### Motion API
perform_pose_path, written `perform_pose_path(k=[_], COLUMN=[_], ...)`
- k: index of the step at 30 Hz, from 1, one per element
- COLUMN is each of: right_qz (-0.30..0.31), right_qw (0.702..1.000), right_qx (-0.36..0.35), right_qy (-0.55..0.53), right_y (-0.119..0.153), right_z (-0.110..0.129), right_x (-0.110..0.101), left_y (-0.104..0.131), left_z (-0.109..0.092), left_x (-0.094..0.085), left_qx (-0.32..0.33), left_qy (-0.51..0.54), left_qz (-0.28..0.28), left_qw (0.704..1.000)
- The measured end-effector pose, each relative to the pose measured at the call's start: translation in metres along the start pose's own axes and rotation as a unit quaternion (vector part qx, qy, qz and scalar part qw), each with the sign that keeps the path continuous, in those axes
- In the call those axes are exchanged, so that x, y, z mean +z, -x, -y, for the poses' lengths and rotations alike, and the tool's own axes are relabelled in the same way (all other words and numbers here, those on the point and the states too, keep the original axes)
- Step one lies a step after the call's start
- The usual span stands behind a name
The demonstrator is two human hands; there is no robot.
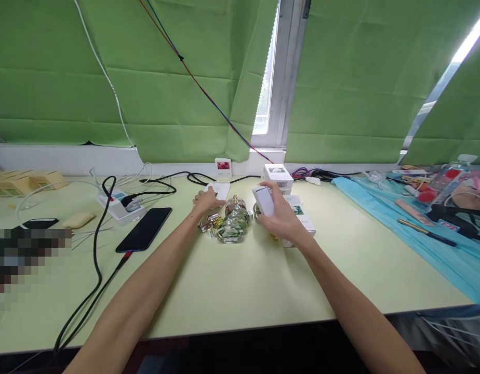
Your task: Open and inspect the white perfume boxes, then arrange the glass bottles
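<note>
My left hand (206, 200) reaches to the far side of the group of glass bottles, its fingers bent over the left part of a flat white box (220, 190). Held between the thumb and fingers of my right hand (281, 213) is a small white box (264, 200), tilted above the table. Between my hands stand clear glass perfume bottles (232, 226), close together, with gold and silver caps (212, 222) beside them. More white boxes with green pictures, one stacked (278, 175) and one lying (302, 221), are behind and under my right hand, which partly hides them.
A small white box with a red picture (223, 167) leans by the window sill. On the left are a black phone (144, 229) on a cable, a power strip (121, 205) and yellow boxes (27, 181). A blue sheet (415, 244) with loose items covers the right side.
</note>
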State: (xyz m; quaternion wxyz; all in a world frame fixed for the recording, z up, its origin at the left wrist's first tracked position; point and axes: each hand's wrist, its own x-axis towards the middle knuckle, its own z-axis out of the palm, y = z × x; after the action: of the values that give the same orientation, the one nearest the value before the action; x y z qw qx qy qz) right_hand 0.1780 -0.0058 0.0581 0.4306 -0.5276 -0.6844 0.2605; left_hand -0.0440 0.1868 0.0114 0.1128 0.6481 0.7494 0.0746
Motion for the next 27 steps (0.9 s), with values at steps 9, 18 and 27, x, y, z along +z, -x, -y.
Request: perform_pose_path(k=[9, 18, 27], right_qz=[0.033, 0.074, 0.086], right_qw=[0.999, 0.994, 0.991], right_qx=[0.028, 0.069, 0.079], right_qy=[0.012, 0.028, 0.071], right_y=[0.001, 0.002, 0.001], right_z=[0.005, 0.005, -0.001], right_x=[0.000, 0.001, 0.002], left_y=[0.002, 0.011, 0.014], left_z=[-0.001, -0.007, -0.009], left_x=[-0.002, -0.008, -0.016], left_qx=[0.016, 0.008, 0.008], left_qy=[-0.007, -0.011, -0.004], left_qz=[0.007, 0.007, -0.010], left_qw=[1.000, 1.000, 1.000])
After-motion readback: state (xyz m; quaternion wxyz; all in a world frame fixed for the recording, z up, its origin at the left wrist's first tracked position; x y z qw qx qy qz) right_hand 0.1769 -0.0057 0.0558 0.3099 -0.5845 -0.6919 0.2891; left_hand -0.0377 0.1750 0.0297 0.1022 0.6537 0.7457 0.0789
